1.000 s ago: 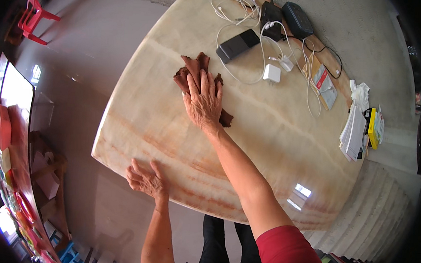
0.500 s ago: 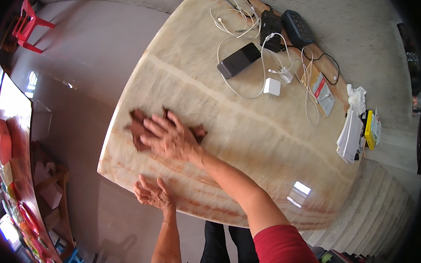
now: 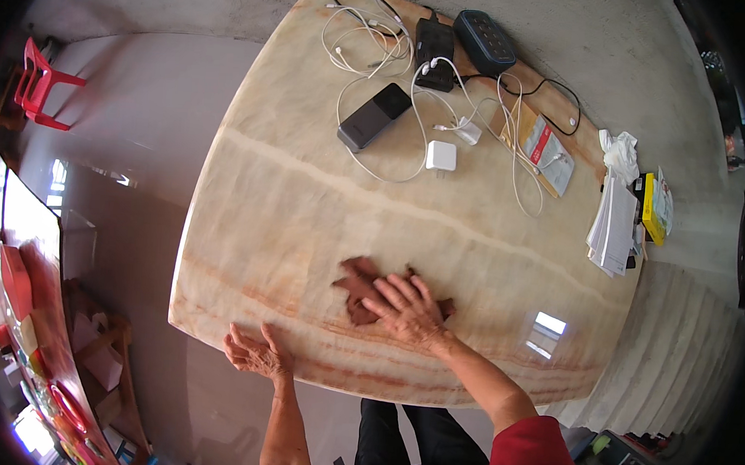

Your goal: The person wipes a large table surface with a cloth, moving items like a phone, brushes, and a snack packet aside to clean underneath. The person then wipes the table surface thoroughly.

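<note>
Under my right hand (image 3: 409, 312) lies a crumpled reddish-brown cloth (image 3: 358, 292), spread on the marbled tabletop (image 3: 307, 204) near its front edge. The fingers of that hand are stretched out and somewhat apart, pressing the cloth down from above. Part of the cloth is hidden beneath the palm. My left hand (image 3: 256, 354) rests at the table's front left edge, fingers apart and slightly bent, with nothing held in it.
Toward the back lie a dark power bank (image 3: 373, 117), a white charger (image 3: 441, 156), tangled white cables (image 3: 374, 39), a black box (image 3: 434, 55) and a dark blue device (image 3: 484, 42). Papers (image 3: 614, 224) stand at the right edge. A red chair (image 3: 47, 85) is far left.
My right hand has slid the cloth right and toward me across the tabletop. My left hand has shifted slightly along the front edge. The view has moved a little too.
</note>
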A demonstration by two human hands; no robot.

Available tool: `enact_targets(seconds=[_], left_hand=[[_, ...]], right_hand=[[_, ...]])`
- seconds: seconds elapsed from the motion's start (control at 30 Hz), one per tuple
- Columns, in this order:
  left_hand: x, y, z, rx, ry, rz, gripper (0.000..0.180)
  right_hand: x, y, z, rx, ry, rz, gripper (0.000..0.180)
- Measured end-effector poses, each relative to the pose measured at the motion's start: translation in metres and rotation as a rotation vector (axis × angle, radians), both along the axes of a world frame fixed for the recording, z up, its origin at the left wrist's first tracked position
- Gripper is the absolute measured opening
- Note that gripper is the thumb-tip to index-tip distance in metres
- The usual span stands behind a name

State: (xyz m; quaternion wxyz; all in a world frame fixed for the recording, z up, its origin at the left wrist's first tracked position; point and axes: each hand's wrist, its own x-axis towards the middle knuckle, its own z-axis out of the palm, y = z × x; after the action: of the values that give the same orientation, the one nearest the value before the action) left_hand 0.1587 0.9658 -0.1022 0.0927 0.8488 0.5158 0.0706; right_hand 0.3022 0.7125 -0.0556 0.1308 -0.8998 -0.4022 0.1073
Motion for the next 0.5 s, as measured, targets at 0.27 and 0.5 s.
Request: enact_targets(seconds=[0.27,0.5], left_hand=[[0.005,-0.003,0.003,-0.013,-0.037,-0.015,0.069],[-0.005,0.008,-0.004,0.018,0.086,-0.007,0.070]], right_hand=[[0.078,-0.076,-0.023,-0.082,-0.292,-0.666,0.056],[0.104,-0.076,-0.036,-0.171,-0.359,-0.904,0.058]])
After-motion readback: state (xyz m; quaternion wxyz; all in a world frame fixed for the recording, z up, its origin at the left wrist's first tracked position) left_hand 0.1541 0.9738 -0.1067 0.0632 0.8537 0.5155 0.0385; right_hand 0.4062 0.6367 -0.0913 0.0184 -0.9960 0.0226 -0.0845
